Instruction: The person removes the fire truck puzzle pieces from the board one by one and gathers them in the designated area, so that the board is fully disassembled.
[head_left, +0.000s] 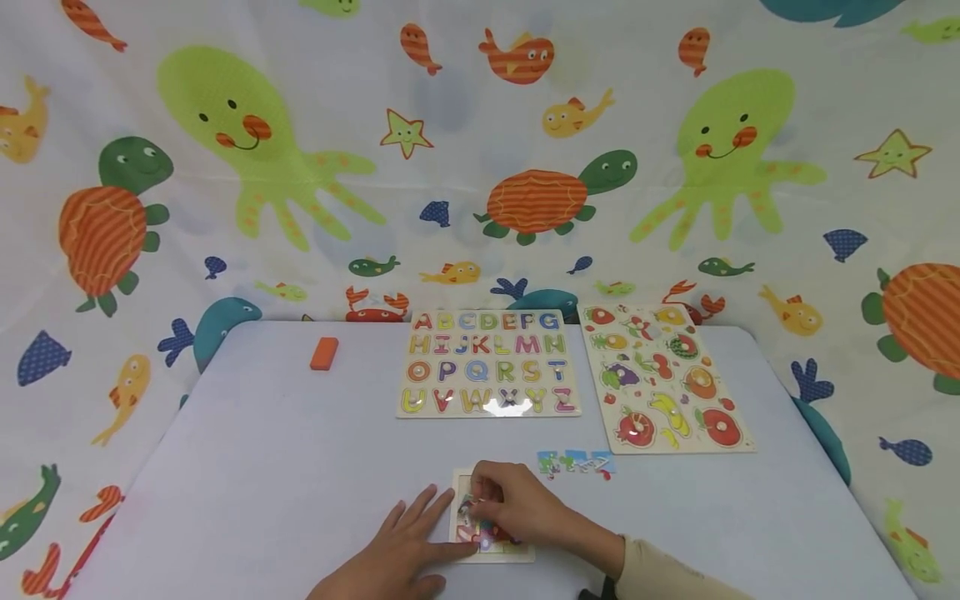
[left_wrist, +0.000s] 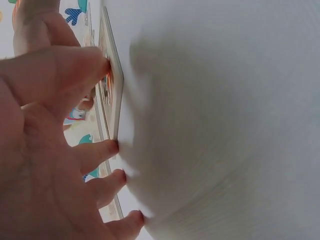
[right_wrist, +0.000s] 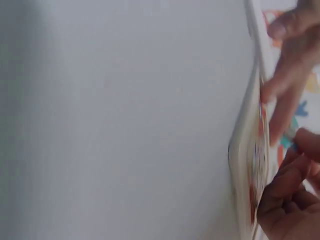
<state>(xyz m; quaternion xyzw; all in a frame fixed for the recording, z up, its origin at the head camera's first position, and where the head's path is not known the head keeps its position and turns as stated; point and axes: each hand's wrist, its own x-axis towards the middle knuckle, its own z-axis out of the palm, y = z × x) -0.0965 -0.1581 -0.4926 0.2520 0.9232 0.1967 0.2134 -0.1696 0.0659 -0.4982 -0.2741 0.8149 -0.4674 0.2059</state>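
Pinching a small jigsaw piece (left_wrist: 75, 115), the right hand's (head_left: 517, 502) curled fingers hover over the wooden jigsaw tray (head_left: 487, 558). The left hand's (head_left: 399, 546) fingers are spread, one touching that tray, which lies on the white worktop (head_left: 300, 467), nearer than the alphabet board (head_left: 489, 363). Loose jigsaw pieces (head_left: 575, 462) lie to its right.

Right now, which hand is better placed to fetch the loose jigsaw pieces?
Probably the right hand: it's nearer those jigsaw pieces, while the left hand touches the jigsaw tray's left side.
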